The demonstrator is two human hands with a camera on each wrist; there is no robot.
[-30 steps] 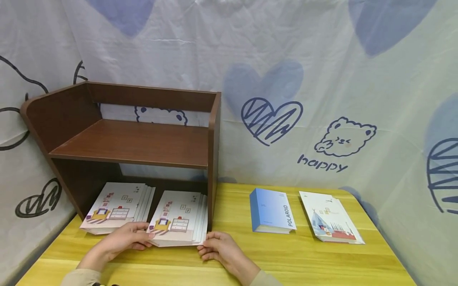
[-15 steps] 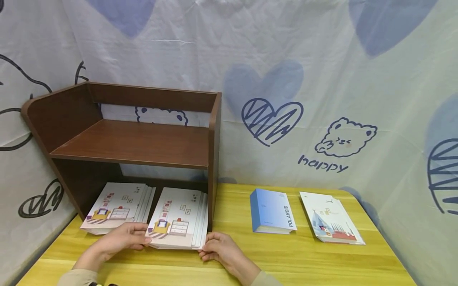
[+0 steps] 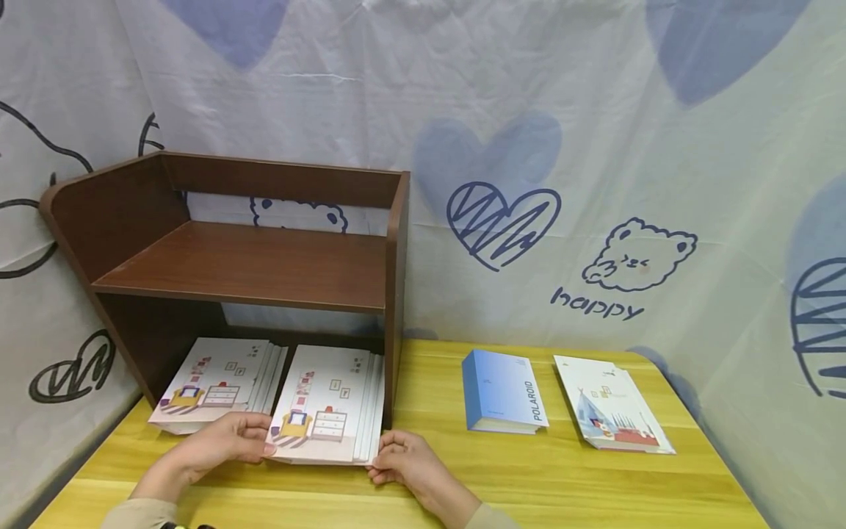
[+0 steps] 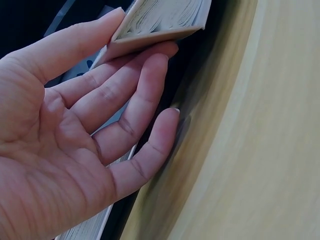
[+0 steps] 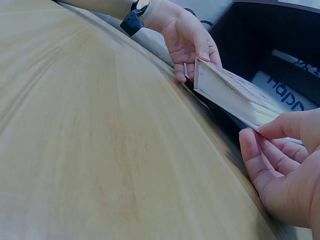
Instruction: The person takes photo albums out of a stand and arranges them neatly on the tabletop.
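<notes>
Between both hands is a white photo album with a yellow armchair and a drawer chest on its cover. My left hand holds its near left corner, thumb on the cover and fingers beneath, as the left wrist view shows. My right hand pinches the near right corner between thumb and fingers. In the right wrist view the album's near edge shows above the table edge of the shelf, spanning from hand to hand. A matching album lies left of it, in the lower bay of the brown shelf.
The shelf's right side panel stands close beside the held album, and its upper board overhangs the far end. On the yellow wooden table to the right lie a blue POLAROID album and a white album with a tent picture.
The held album has come slightly nearer to me and its cover looks a little more raised. Both hands keep their grip at its near corners; the other albums have not moved.
</notes>
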